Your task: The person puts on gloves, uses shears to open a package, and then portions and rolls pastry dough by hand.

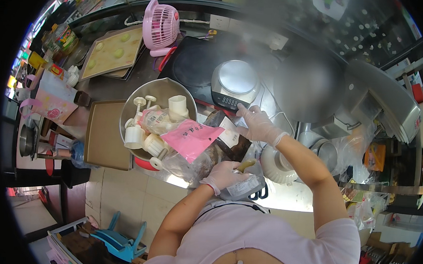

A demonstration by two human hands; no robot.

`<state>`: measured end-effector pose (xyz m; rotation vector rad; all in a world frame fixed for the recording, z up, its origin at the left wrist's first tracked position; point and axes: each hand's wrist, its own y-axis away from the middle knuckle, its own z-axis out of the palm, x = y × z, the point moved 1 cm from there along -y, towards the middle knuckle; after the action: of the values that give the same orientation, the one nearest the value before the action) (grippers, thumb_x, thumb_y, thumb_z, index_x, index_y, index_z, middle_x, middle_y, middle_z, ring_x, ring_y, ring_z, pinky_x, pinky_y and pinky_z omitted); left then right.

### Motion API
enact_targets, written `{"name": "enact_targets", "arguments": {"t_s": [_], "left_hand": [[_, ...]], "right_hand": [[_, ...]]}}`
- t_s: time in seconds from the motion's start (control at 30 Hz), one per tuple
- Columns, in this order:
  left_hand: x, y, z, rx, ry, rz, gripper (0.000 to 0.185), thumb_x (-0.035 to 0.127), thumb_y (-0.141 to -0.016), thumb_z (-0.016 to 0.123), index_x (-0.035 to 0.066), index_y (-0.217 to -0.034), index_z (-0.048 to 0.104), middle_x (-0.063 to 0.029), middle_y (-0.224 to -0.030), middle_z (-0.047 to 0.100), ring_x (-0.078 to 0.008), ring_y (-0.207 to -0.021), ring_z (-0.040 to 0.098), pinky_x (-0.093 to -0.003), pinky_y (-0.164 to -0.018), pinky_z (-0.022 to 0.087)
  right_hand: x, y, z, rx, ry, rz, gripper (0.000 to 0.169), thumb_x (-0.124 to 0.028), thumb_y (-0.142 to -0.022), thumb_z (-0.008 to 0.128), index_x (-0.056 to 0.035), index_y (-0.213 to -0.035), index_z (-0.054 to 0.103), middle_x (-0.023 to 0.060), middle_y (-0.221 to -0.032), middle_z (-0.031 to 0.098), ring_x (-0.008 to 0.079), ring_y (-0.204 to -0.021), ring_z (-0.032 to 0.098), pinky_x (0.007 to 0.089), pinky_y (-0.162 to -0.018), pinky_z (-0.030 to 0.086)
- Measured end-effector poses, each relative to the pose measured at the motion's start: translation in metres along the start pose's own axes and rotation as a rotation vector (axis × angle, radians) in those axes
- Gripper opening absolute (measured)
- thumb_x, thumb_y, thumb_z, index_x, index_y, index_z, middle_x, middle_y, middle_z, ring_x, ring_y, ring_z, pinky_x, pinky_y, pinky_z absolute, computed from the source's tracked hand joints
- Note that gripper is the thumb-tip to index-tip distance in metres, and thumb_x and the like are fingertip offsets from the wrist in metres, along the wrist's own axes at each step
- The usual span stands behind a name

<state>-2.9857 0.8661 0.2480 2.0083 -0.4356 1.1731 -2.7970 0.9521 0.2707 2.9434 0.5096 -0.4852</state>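
Note:
My right hand, in a clear glove, reaches to the front of a digital kitchen scale. Its index fingertip is at the scale's lit display panel, and nothing shows in its grasp. My left hand, also gloved, is low in front of my body. An olive-green, paste-like lump sticks out between its finger and thumb. Below the lump is a clear plastic package with a printed label; whether the hand also grips it is unclear. The scale's round metal plate bears nothing.
A steel bowl of white plunger moulds stands left, with a pink bag across its rim. Beside it are a baking tray, a pink fan and a tray with green dough pieces. A stand mixer stands right.

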Motion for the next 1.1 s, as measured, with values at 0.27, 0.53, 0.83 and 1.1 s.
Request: {"name": "enact_targets", "arguments": {"t_s": [0.27, 0.53, 0.83, 1.1], "left_hand": [[-0.01, -0.007, 0.006, -0.05, 0.015, 0.032, 0.043, 0.034, -0.071, 0.075, 0.002, -0.099, 0.068, -0.0105, -0.08, 0.067, -0.0143, -0.074, 0.062, -0.0287, -0.071, 0.048], [-0.007, -0.004, 0.007, -0.046, 0.067, 0.072, 0.039, 0.029, -0.07, 0.076, 0.0, -0.094, 0.068, -0.0074, -0.069, 0.064, -0.0116, -0.06, 0.056, -0.0272, -0.06, 0.046], [-0.002, -0.008, 0.011, -0.044, -0.036, 0.131, 0.042, 0.026, -0.067, 0.079, -0.002, -0.097, 0.067, -0.0138, -0.078, 0.066, -0.0134, -0.07, 0.061, -0.0275, -0.068, 0.048], [-0.01, -0.012, 0.016, 0.001, 0.175, 0.288, 0.039, 0.024, -0.069, 0.078, -0.001, -0.096, 0.065, -0.0118, -0.079, 0.067, -0.0135, -0.069, 0.061, -0.0272, -0.069, 0.049]], "right_hand": [[-0.02, 0.001, -0.019, -0.174, -0.386, 0.074, 0.056, -0.03, -0.076, 0.065, -0.0027, -0.122, 0.048, 0.0115, -0.11, 0.061, 0.0332, -0.099, 0.054, 0.0377, -0.084, 0.046], [-0.052, 0.071, -0.047, -0.711, -0.384, -0.01, 0.034, -0.021, -0.073, 0.068, -0.0004, -0.099, 0.061, 0.0169, -0.082, 0.061, 0.0273, -0.076, 0.061, 0.0345, -0.069, 0.047], [-0.047, 0.103, -0.017, -0.46, -0.865, 0.254, 0.024, -0.012, -0.073, 0.077, -0.0016, -0.09, 0.063, 0.0014, -0.071, 0.059, 0.0072, -0.067, 0.053, 0.0236, -0.062, 0.045], [-0.018, 0.107, 0.009, -0.551, -1.012, 0.42, 0.015, -0.001, -0.071, 0.074, -0.0022, -0.078, 0.061, -0.0005, -0.078, 0.061, 0.0065, -0.074, 0.055, 0.0229, -0.067, 0.046]]}}
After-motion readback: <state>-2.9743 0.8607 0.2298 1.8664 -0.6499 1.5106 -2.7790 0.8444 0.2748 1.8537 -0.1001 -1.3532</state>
